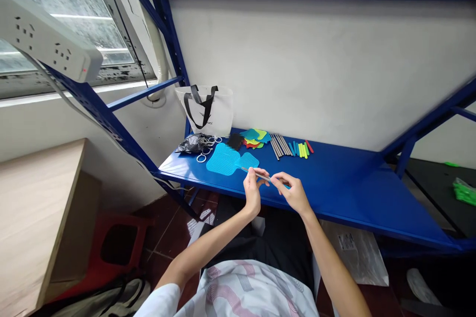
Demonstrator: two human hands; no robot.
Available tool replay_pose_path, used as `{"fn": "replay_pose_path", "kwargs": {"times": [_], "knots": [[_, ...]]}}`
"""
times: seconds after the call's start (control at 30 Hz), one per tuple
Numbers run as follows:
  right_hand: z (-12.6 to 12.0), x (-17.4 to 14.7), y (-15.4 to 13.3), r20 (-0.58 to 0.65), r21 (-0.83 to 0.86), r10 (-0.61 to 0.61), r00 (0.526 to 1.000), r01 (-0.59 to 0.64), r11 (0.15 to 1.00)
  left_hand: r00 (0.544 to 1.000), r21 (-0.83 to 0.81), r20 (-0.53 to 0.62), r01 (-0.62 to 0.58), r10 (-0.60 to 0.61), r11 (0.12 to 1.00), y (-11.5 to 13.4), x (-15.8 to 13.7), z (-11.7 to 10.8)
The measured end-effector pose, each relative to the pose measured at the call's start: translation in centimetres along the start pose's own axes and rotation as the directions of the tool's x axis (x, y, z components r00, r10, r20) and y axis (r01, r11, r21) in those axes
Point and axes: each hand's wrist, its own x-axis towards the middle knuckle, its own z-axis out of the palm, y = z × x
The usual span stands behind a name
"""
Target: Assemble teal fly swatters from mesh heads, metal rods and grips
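Note:
A slim metal tube (262,175) is held at a slant just above the front edge of the blue table. My left hand (253,189) is closed around its middle. At the tube's right end, my right hand (293,191) pinches with thumb and fingers, and a bit of blue shows under them. Beyond the tube's left end lies a small blue mesh swatter head (248,160); whether the two are joined I cannot tell. A larger blue mesh swatter head (223,159) lies left of it, flat on the table.
Behind my hands lie several metal tubes (279,146), coloured grips (302,149), stacked swatter heads (256,136), white rings (201,158) and a black plastic bag (193,142). A white tote bag (223,111) stands at the back. Blue frame posts (122,143) flank the table (353,188).

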Motion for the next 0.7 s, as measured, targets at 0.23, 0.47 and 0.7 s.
{"fn": "replay_pose_path", "kwargs": {"times": [0.23,0.47,0.7], "knots": [[-1.4,-0.2,-1.0,0.102,-0.217,-0.038,0.994,0.060,0.974,0.995,0.145,0.076,0.055,-0.067,0.988,0.5,0.8,-0.9],[-2.0,-1.1,-1.6,0.187,-0.356,-0.022,0.982,0.089,0.930,0.965,0.210,0.226,0.082,-0.130,0.974,0.7,-0.3,-0.5],[-2.8,-1.6,-3.1,0.182,-0.488,-0.081,0.980,0.162,0.858,0.992,0.078,0.124,-0.036,0.026,0.996,5.3,2.6,-0.8]]}}
